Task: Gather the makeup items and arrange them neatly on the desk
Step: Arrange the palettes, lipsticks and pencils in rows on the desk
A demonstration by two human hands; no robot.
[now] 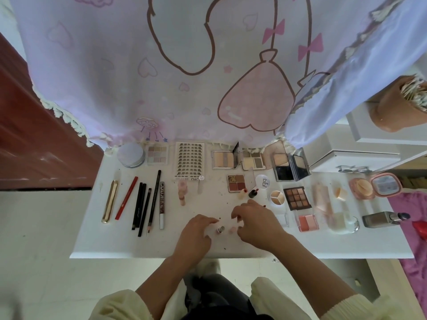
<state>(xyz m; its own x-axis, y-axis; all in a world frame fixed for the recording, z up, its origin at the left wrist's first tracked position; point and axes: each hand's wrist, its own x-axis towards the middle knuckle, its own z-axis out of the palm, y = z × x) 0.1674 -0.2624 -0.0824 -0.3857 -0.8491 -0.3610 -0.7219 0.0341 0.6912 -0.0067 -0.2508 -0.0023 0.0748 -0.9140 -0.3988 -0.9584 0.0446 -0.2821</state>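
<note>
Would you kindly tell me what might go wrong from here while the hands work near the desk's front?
1. The small tube appears to stand between the left hand and right hand. A nudge might tip it and roll it off the desk.
2. The dark little bottle stands just behind the right hand and could be knocked over.
3. The foundation bottle lies near the desk's right edge and might slide off if bumped.

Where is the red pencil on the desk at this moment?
In the head view, the red pencil lies on the left part of the desk, between the gold tube and the black pencils.
</note>
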